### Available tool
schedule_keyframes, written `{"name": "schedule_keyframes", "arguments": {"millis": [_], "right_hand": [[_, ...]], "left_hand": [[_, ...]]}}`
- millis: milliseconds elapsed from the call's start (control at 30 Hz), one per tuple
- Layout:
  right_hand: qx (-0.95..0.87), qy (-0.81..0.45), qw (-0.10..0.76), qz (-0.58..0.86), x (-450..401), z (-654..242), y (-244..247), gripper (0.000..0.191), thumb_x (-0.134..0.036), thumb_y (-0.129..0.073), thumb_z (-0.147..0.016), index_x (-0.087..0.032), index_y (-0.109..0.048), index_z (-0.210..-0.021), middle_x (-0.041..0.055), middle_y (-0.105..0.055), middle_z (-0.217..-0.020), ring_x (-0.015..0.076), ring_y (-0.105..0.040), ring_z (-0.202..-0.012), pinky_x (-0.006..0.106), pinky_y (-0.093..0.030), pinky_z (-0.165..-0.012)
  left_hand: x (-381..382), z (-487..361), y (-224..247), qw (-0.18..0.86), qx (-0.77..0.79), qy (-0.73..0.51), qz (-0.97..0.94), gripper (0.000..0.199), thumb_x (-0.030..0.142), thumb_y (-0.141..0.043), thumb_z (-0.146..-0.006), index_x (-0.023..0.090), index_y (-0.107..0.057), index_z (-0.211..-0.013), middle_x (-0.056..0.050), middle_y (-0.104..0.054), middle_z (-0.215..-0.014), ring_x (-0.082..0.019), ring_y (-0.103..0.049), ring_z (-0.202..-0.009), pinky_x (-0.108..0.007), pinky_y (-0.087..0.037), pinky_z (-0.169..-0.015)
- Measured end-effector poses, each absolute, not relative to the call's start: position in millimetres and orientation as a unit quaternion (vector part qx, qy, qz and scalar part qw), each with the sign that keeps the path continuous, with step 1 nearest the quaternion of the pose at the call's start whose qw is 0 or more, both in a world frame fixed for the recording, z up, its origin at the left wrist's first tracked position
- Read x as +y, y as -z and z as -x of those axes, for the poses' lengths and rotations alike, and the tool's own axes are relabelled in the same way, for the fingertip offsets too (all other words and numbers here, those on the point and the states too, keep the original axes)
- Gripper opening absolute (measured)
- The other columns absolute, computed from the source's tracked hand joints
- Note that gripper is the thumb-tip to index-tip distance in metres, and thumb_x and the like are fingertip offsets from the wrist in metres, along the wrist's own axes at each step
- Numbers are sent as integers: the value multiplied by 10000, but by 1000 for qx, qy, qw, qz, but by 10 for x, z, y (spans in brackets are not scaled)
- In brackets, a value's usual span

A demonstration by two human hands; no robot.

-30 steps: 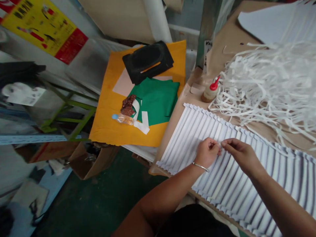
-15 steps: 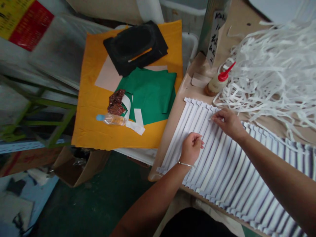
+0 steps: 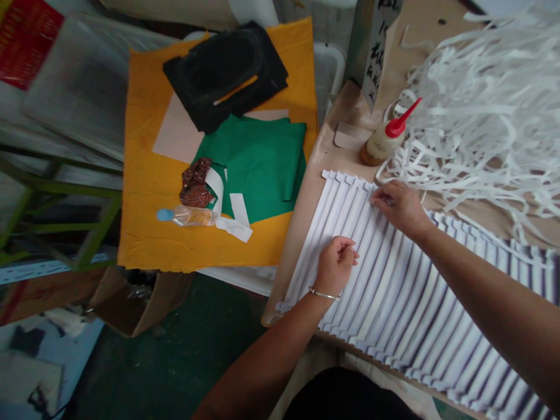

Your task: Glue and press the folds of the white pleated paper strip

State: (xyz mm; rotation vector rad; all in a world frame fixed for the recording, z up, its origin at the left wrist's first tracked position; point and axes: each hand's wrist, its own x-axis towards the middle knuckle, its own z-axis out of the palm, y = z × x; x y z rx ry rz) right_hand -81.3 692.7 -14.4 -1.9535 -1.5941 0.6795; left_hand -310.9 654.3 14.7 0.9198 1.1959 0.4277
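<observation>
Many long white folded strips [image 3: 394, 297] lie side by side, overlapping in a row across the brown table [image 3: 301, 227]. My left hand [image 3: 339, 262], with a bracelet at the wrist, rests over the strips near the row's left end, its fingers curled; whether anything is between them is too small to tell. At the upper edge of the row, my right hand [image 3: 396, 204] has its fingertips pinched together by the strip ends, and what they hold cannot be made out. Just above it stands a bottle with a red pointed nozzle [image 3: 385, 140].
A heap of loose white ribbons [image 3: 485, 122] fills the upper right. To the left, an orange sheet [image 3: 144, 175] bears green cloth [image 3: 262, 157], black pieces [image 3: 223, 70] and a clear bottle [image 3: 192, 216]. An open cardboard box [image 3: 144, 303] sits on the floor.
The view has shifted slightly, moving the sheet and its items left in the picture. Both hands have stayed almost in place over the strips, with the right fingertips a little further left.
</observation>
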Motion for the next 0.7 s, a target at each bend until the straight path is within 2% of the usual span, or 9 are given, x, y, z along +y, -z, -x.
{"name": "schedule_keyframes", "arguments": {"millis": [500, 700], "right_hand": [[-582, -238, 232, 742, 6938, 858, 181, 137, -306, -600, -846, -185, -650, -806, 71, -611, -804, 220, -569, -769, 369, -461, -750], [-578, -189, 227, 760, 6925, 933, 158, 98, -294, -609, -851, -197, -605, -837, 90, -613, -848, 246, -565, -810, 404, -459, -790]], "left_hand": [[6537, 3091, -254, 708, 531, -187, -425, 75, 167, -528, -889, 166, -595, -924, 29, -634, -701, -77, -579, -525, -191, -456, -538], [6516, 3101, -251, 709, 533, -177, -427, 62, 197, -551, -899, 173, -598, -930, 23, -638, -711, -85, -575, -533, -198, -456, -542]]}}
